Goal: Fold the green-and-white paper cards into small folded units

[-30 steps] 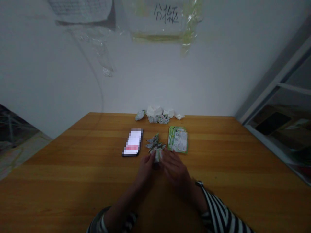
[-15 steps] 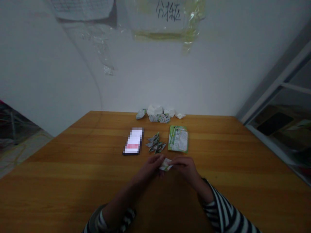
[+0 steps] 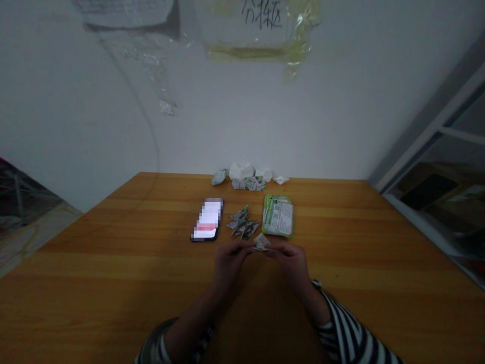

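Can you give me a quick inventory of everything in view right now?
wooden table: one, amber-brown, filling the lower view
smartphone: one, dark with a bright blurred screen, on the table left of centre
folded paper pieces: small heap, exact count unclear, green, white and grey, beside the smartphone
printed packet: one, green and white, right of the heap
crumpled paper: several, mostly white, along the far table edge
plastic sheet: one, clear with handwritten characters, on the wall
folded piece: one, white and green, between the hands
left hand: one, at the folded piece
right hand: one, at the folded piece
striped sleeves: two, black and white, on the forearms
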`<state>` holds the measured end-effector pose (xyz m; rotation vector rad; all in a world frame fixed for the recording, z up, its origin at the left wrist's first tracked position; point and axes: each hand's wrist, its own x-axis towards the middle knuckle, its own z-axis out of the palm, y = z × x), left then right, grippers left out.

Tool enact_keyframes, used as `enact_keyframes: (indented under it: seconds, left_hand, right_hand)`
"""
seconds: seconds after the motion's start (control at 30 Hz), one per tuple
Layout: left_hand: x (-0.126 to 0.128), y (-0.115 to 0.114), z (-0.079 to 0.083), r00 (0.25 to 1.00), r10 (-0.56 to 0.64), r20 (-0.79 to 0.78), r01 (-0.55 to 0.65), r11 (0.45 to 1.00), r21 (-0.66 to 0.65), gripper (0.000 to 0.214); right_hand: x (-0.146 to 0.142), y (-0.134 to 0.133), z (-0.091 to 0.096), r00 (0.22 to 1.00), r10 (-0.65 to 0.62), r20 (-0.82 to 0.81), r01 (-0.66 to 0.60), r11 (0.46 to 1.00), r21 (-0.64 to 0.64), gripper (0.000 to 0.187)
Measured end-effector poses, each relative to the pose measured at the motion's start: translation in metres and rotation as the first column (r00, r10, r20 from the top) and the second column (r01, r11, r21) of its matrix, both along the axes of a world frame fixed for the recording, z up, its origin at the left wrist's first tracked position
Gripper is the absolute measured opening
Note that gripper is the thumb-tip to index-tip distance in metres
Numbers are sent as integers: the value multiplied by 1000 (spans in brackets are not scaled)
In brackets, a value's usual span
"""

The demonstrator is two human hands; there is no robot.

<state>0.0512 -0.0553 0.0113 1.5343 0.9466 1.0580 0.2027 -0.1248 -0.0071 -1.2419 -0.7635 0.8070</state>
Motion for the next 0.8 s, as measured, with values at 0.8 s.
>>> enact_keyframes:
  seconds: [0.8]
  left_hand:
    - [11,1,-11,955,-202,220,285,836,-469,42]
  right_hand:
    - [-8,2,2,995,82,58,-84,996,38,15]
